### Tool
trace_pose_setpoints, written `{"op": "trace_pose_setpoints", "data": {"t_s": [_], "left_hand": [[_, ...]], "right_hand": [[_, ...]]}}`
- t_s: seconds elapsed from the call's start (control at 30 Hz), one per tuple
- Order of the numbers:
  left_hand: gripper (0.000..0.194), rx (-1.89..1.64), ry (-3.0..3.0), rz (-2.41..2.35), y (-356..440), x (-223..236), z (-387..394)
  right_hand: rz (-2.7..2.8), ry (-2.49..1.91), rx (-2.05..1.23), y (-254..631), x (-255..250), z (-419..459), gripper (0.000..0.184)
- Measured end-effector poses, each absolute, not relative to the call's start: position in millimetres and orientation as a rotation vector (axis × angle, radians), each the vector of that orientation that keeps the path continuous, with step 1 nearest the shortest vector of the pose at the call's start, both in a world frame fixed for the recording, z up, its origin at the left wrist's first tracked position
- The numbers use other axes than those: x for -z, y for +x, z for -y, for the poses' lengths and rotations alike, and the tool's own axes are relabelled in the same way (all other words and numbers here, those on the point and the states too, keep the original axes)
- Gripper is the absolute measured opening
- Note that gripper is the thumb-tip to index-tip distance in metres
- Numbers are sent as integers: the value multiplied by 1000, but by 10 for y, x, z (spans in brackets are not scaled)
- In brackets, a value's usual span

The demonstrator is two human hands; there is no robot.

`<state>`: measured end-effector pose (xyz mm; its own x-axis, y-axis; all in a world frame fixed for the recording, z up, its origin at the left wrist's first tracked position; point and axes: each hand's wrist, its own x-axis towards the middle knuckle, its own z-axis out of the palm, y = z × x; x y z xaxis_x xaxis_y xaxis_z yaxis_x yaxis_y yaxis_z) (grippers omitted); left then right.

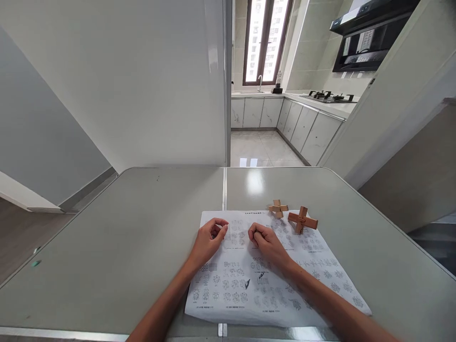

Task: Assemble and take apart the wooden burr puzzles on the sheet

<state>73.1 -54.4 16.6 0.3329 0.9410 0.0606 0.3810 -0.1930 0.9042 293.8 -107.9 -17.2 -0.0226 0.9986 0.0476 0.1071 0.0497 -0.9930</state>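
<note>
Kitchen beyond the doorway, window (pixel 254 42) bright at the back, gas hob (pixel 329 97) off to the right; nearer, a grey-green table (pixel 142 247) with a seam down its middle. Printed sheet (pixel 245 263) of small line diagrams spread across the near side, slightly rumpled. Pale wooden cross (pixel 278 208) and red-brown wooden cross (pixel 302 220) side by side at its far right corner, each partly past the paper's edge, beyond the right hand (pixel 267 241). That hand curled into a loose fist over the print; cannot tell whether anything is inside. Left hand (pixel 211 237) half-curled, thumb and forefinger tips close, nothing seen between them; cannot tell whether they touch. Judgement on handling: keep forearms light so the paper does not drag, work over the flat middle, steady any small piece with both hands and leave the two crosses undisturbed
</note>
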Motion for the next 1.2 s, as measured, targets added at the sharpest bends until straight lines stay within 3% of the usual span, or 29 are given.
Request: {"op": "trace_pose_setpoints", "data": {"t_s": [0.33,0.53,0.63,0.77,1.2], "left_hand": [[31,-832,1754,-1195,750,-195,564],[33,-855,1744,-1185,736,-179,560],[34,-850,1741,-1191,729,-172,556],[33,-849,1736,-1193,731,-182,561],[30,-865,1708,-1193,744,-234,551]], "right_hand": [[1303,-1229,-1184,2948,150,1067,10],[953,-1066,-1381,3086,91,1116,6],[809,-985,-1441,3243,34,1285,15],[745,-1013,-1341,3524,-22,1585,24],[849,-1532,-724,4471,29,1930,18]]}}
